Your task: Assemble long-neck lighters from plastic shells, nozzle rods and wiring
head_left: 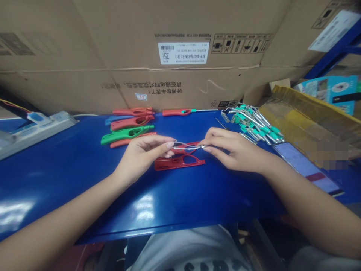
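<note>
My left hand (146,150) and my right hand (229,146) each pinch one end of a thin, clear tube with a metal tip (187,146), held just above the blue table (84,169). Under the tube lie two red plastic lighter shells; the nearer red shell half (179,162) lies flat, and the other red shell (189,144) shows just behind the tube. Both hands have their fingers pressed together on the tube.
A pile of red, green and blue shell halves (128,126) lies at the back left. An assembled red lighter with a long metal nozzle (183,111) lies by the cardboard boxes (180,56). Several teal-and-metal inserts (254,124) are heaped at the right, next to a phone (307,167). A white power strip (36,126) sits far left.
</note>
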Tool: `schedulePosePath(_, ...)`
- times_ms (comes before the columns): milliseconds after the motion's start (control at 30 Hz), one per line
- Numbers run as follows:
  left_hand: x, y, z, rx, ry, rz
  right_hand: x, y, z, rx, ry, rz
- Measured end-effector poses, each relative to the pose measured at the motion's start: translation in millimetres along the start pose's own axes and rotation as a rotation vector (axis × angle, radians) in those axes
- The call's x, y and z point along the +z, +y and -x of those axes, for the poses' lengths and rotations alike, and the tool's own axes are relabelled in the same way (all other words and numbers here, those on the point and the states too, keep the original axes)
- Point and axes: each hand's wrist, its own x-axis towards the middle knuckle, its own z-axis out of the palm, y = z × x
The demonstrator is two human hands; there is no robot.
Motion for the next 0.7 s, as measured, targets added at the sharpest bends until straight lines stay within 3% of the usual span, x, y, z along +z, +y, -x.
schedulePosePath(167, -0.9, 0, -1, -0.002, 0.002, -0.076, -2, 0, 1, 0.021, -0.041, 0.008)
schedulePosePath(433, -2.3, -7, -3, -0.021, -0.144, -0.187, -6, 3, 0, 0.094, -0.172, 0.012)
schedulePosePath(700, -5.4, -20, -4, 0.383, -0.216, -0.719, -3, 7, -2, 0.142, -0.296, 0.038)
